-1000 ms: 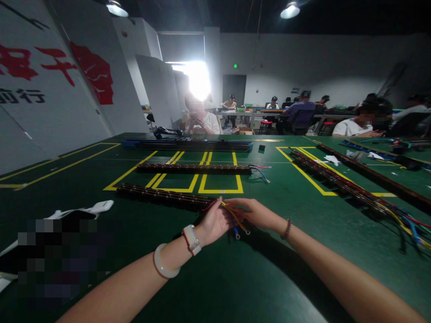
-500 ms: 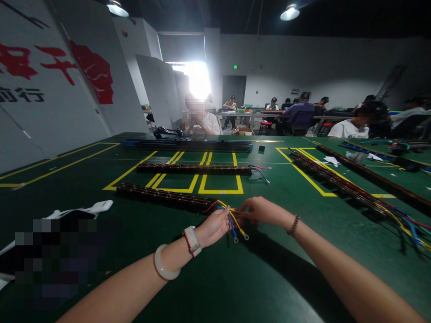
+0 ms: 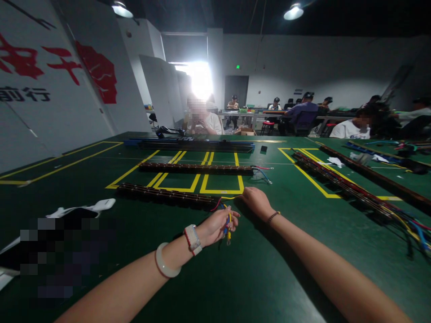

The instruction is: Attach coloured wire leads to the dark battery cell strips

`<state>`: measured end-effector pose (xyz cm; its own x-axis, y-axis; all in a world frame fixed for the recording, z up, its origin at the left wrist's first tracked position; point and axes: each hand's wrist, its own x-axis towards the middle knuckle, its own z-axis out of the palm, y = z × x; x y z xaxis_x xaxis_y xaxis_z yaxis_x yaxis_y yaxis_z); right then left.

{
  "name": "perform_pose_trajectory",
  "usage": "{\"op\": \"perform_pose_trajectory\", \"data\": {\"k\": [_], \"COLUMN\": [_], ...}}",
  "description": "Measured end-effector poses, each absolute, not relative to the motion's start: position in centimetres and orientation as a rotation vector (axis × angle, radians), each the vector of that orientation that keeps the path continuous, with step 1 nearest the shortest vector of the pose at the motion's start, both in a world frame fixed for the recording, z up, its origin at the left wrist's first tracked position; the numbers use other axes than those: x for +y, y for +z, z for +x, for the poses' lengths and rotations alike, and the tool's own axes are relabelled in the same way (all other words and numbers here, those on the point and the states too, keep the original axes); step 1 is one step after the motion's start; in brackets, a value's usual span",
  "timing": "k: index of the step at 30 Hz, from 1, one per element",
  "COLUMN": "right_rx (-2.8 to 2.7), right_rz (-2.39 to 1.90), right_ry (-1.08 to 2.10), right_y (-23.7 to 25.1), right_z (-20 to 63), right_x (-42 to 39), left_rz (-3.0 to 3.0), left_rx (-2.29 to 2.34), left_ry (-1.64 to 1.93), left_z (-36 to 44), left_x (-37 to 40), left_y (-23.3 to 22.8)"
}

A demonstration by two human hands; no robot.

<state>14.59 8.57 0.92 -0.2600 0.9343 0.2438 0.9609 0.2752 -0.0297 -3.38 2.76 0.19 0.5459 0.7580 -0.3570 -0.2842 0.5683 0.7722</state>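
Note:
A long dark bar [image 3: 164, 194] with wires at its right end lies crosswise on the green table. My left hand [image 3: 215, 225], wearing a watch and a pale bangle, is closed around blue and yellow wires [image 3: 229, 234] just beside that end. Ring terminals hang below its fingers. From the bar's end a thin yellow wire [image 3: 230, 198] stretches right to my right hand [image 3: 255, 202], whose fingers are closed on it and partly hidden by the back of the hand. A short red wire [image 3: 216, 205] curves at the bar's end, apart from both hands.
Behind lies a second dark bar [image 3: 195, 168] with red and blue ring-ended leads. Farther back are long blue-black strips [image 3: 198, 146]. More wired bars [image 3: 340, 181] lie at right. A dark object with white parts [image 3: 104, 205] is at left. People sit beyond the table.
My right hand has moved slightly up and away from my left, pulling the yellow wire out straight. The left hand stays by the bar's end, its bundle turned more downward.

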Motion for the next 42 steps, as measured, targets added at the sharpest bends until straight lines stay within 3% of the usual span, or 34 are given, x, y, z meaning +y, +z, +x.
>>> {"op": "perform_pose_trajectory", "data": {"k": [7,15,21,26,34,42], "right_rx": [-2.391,-2.683,-2.684,-2.67,-2.182,-2.039], "right_rz": [-1.591,-0.75,-0.474,-0.39,-0.72,-0.894], "right_ry": [-0.44,-0.544,-0.592,-0.526,0.08,0.136], "right_y": [0.4,0.7,0.9,0.8,0.1,1.3], "right_z": [15.2,16.7,16.1,15.8,12.7,8.0], "right_x": [7.8,5.7,5.5,5.6,6.8,8.9], "left_rz": [0.681,0.556,0.544,0.544,0.685,0.74], "left_rx": [0.73,0.539,0.475,0.484,0.488,0.538], "left_ry": [0.713,0.725,0.729,0.726,0.756,0.764], "left_z": [-3.3,-3.3,-3.0,-2.8,-2.7,-2.2], "left_x": [2.7,3.1,3.3,3.2,3.2,3.3], "left_y": [0.4,-0.4,-0.7,-0.6,-1.0,-1.3]}}
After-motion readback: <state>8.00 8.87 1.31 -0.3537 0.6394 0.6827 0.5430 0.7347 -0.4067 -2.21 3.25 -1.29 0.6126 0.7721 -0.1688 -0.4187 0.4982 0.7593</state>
